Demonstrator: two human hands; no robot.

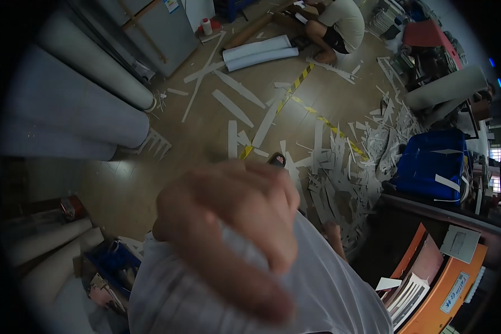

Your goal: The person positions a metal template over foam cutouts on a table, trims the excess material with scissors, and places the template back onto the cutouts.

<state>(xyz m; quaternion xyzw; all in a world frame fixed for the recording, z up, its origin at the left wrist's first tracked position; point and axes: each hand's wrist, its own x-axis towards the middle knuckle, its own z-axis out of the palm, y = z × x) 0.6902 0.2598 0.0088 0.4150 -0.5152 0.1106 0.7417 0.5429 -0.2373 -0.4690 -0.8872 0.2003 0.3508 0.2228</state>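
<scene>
Nearest the camera, the left hand (228, 222) looms blurred over the front of a pale grey shirt (317, 289). Its fingers are bent and curled; the blur makes it impossible to tell whether they grip anything. The right hand (332, 231) shows small beside the shirt's right edge, over floor littered with white paper offcuts (339, 161); whether it holds something cannot be told. The tip of a dark shoe (278, 160) shows just beyond the left hand.

At lower right stands an orange-framed machine (428, 314) bearing a white label, with printed sheets (409, 298) lying against its inner side. At lower left, a blue crate (112, 257) sits beside pale rolls (55, 239), a red canister (70, 207) near them.

Past the machine, a blue plastic bin (431, 161) has paper strips lying across it. The offcuts heap thickest to the left of this bin and thin out toward the middle of the floor (178, 150), where yellow-and-black tape (301, 80) marks lines among longer strips.

On the left, big white rolls (78, 94) lean inward, with a grey cabinet (156, 39) beyond them. Farther off, two white rolls (261, 51) lie side by side on the floor, near a crouching co-worker (345, 25) in a light shirt and dark shorts.
</scene>
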